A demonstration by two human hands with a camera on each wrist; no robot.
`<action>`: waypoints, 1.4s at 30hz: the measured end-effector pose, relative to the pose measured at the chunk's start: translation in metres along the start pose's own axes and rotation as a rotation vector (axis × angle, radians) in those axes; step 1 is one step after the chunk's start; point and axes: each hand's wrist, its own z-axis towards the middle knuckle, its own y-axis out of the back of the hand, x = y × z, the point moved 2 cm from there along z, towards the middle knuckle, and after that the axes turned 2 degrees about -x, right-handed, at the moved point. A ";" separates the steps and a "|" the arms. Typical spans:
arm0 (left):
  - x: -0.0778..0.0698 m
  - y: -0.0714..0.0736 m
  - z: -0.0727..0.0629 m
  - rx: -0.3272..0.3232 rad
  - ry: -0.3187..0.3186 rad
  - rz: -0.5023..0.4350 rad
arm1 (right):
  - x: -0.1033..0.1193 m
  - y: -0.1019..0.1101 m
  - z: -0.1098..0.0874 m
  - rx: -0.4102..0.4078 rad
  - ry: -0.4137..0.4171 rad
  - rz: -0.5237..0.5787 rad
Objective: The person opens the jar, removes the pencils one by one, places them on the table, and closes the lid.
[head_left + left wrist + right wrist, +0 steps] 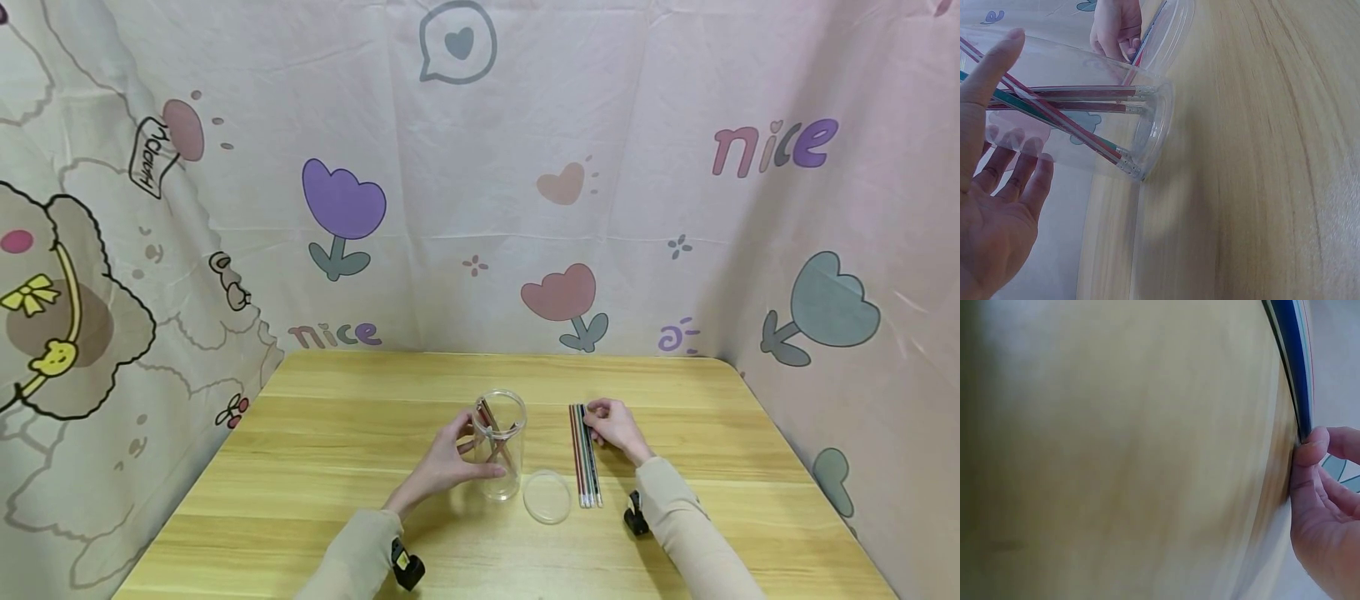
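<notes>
A clear cylindrical jar [514, 482] stands upright on the table. My left hand [441, 463] holds it from the left, thumb in front and fingers around the far side. Several pencils [1085, 92] lean inside, with their metal-capped ends at the bottom. To the right, a row of pencils [580, 454] lies side by side, red, green and dark ones among them. My right hand [617, 427] is at the far end of this row. There its thumb and forefinger pinch the tip of a dark blue pencil [1295, 356] on the row's right side.
A round clear lid [547, 497] lies flat between the jar and the pencil row. The wood-grain table [300, 483] ends at a printed cloth backdrop [465, 183] behind and at both sides. Small black devices [407, 567] hang at both wrists.
</notes>
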 end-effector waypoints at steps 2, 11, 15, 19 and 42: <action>0.000 0.000 0.000 0.001 -0.001 0.001 | 0.000 0.000 0.000 0.001 -0.002 0.015; -0.001 -0.001 0.000 0.004 -0.001 -0.003 | -0.001 0.003 0.000 0.016 -0.008 0.136; 0.000 -0.001 0.000 0.001 0.007 0.000 | 0.003 0.005 0.000 0.023 0.022 0.186; -0.001 0.000 0.000 -0.002 0.011 0.004 | 0.009 0.008 0.000 0.011 0.046 0.206; -0.002 0.001 0.000 -0.004 0.024 0.007 | 0.085 0.001 -0.020 0.158 0.319 0.364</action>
